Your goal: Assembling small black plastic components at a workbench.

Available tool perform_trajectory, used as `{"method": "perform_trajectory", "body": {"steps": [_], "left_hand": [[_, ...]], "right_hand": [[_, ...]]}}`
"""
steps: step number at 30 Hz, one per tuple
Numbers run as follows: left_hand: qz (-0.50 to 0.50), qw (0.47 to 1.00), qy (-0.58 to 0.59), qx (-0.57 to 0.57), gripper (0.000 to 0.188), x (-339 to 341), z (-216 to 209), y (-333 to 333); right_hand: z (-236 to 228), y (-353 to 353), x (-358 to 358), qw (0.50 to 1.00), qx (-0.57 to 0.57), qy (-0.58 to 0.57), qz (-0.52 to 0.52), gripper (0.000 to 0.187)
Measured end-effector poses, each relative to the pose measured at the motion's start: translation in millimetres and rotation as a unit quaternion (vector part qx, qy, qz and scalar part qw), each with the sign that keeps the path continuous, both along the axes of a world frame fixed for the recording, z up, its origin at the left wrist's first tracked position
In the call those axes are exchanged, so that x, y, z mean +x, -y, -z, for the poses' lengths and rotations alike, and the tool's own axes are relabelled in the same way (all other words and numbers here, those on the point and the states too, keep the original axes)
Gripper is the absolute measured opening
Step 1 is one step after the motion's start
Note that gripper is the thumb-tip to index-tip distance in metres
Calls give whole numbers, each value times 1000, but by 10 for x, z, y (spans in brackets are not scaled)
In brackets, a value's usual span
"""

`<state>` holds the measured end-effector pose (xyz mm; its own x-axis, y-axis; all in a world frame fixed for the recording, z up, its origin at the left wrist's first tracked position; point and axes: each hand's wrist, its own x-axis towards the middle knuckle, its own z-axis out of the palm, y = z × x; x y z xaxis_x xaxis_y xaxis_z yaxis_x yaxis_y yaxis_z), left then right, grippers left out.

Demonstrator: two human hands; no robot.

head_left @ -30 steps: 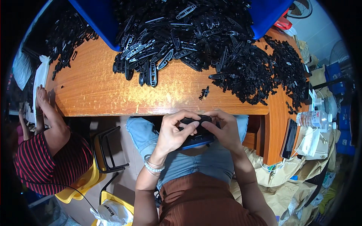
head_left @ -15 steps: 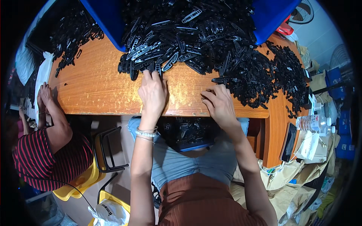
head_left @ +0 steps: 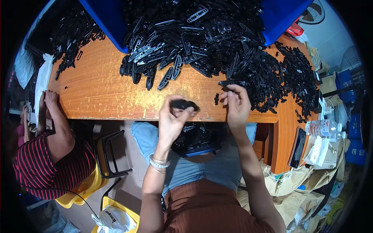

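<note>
My left hand (head_left: 171,119) is closed on an elongated black plastic part (head_left: 184,104), raised over the table's near edge with the thumb and fingers around it. My right hand (head_left: 237,104) hovers by the edge of the pile of small black pieces (head_left: 268,87); its fingers are curled, and whatever lies between them is too small to make out. Just left of its fingertips a small dark piece (head_left: 216,99) rests on the wooden table (head_left: 97,85). Ahead, a large heap of long black plastic parts (head_left: 194,39) spills out between blue walls.
The blue bin's walls (head_left: 103,25) flank the heap. On my lap sits a tray (head_left: 202,150) of black parts. A phone (head_left: 298,147) and a plastic bottle (head_left: 320,127) stand at the right. A person in a striped shirt (head_left: 54,163) sits at the left.
My left hand has come back from the heap toward me and to the right, carrying a black part. My right hand has moved slightly right, and a small piece now shows beside it.
</note>
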<state>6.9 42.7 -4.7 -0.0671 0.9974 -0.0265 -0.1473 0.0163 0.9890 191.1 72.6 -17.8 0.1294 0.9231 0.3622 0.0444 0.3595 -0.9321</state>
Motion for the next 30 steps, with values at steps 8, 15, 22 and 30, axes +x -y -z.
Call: {"method": "perform_trajectory", "body": {"steps": [8, 15, 22, 30], "left_hand": [[114, 991, 70, -21, 23, 99, -187, 253], [127, 986, 90, -53, 23, 82, -245, 317], [139, 984, 85, -66, 26, 103, -248, 310], [100, 995, 21, -17, 19, 98, -177, 284]], "right_hand": [[-409, 453, -114, 991, -34, 55, -119, 8], [-287, 472, -87, 981, 69, 174, -45, 5], [-298, 458, -5, 947, 159, 280, -6, 8], [-252, 483, -10, 976, 78, 186, -82, 15]]}}
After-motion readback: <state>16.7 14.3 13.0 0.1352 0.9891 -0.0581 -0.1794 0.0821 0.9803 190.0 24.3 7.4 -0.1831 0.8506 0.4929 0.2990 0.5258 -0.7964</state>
